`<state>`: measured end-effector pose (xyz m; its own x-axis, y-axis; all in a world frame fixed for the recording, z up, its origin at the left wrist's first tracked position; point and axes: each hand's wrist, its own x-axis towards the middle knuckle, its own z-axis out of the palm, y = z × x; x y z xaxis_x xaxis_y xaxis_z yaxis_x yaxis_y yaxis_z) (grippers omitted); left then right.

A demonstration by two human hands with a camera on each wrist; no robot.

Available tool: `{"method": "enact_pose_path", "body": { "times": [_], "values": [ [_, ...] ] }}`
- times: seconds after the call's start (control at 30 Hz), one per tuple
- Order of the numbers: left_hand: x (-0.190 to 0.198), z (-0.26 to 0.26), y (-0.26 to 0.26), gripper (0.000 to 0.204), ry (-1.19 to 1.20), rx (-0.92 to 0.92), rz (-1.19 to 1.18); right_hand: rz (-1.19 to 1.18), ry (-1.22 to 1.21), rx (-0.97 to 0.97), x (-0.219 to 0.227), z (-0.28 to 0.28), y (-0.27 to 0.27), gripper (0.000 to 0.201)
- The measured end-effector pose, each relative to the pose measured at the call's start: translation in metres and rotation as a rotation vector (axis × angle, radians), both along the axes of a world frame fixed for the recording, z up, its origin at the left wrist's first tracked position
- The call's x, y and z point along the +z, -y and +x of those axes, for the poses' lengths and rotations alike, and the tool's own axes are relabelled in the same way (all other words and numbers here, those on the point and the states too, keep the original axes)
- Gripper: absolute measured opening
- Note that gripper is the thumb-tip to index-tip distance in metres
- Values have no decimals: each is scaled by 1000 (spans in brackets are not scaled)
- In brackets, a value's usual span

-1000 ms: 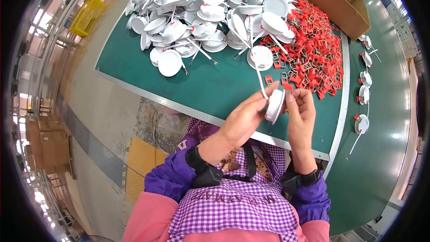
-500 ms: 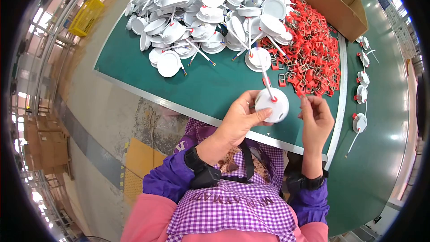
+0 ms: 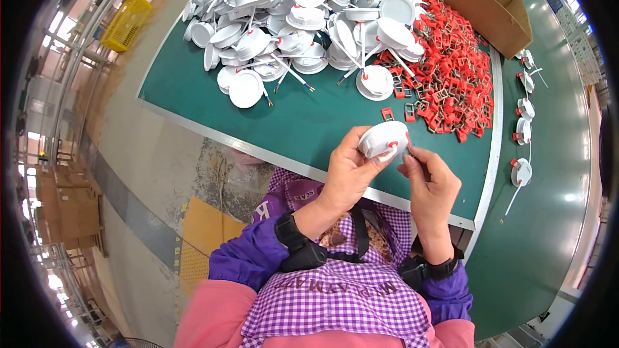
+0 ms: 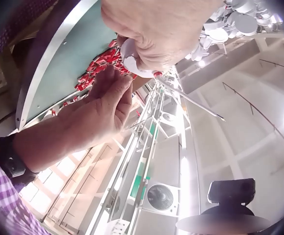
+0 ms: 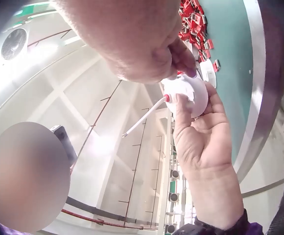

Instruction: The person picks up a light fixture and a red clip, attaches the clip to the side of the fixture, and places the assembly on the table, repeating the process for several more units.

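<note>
My left hand (image 3: 348, 171) grips a round white downlight (image 3: 382, 136) by its edge, thumb on the back beside the red cable grommet. The lamp is tilted, and its white cable (image 4: 191, 98) stands out away from me, as the left wrist view shows. My right hand (image 3: 432, 183) has thumb and forefinger at the lamp's right rim, pinching a small red spring clip (image 3: 409, 136) there. Much of the clip is hidden by the fingers. Just beyond the hands, two loose red clips (image 3: 387, 114) lie on the green table (image 3: 309, 129).
A large heap of white downlights (image 3: 306, 19) with cables covers the table's far side. To its right lies a pile of red spring clips (image 3: 458, 77), with a cardboard box (image 3: 503, 13) behind. Several clipped downlights (image 3: 522, 173) line a green surface at the right.
The downlight went from edge-on to back facing up, then tilted. My right hand moved off to the right, then came back to the lamp's rim. The heaps stay as they were.
</note>
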<state>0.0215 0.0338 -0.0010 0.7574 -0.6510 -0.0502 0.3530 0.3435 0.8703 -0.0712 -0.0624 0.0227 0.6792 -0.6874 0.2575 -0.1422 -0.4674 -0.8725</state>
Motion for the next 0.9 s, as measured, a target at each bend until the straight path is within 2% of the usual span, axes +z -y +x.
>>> {"method": "enact_pose_path", "body": {
  "times": [0.23,0.37,0.43,0.53,0.6,0.8,0.83,0.9],
  "values": [
    [-9,0,0,27,91,-10,-65,91,-17,-17,5,4,-3,9],
    [-6,1,-1,27,87,-5,-43,140,-13,-19,10,7,-5,8],
    [-7,3,-2,27,164,-26,13,151,-22,-25,9,6,-4,8],
    [2,6,-4,28,139,-72,4,159,-23,-6,11,6,-1,6],
    [2,6,-6,28,146,-81,19,288,53,29,5,6,2,5],
    [2,4,-5,28,124,-69,50,367,48,-19,7,9,-4,5],
    [0,4,-3,28,102,-51,27,359,54,-18,5,9,-4,5],
    [0,2,1,28,82,-35,18,63,48,-49,4,11,-5,6]
  ]
}}
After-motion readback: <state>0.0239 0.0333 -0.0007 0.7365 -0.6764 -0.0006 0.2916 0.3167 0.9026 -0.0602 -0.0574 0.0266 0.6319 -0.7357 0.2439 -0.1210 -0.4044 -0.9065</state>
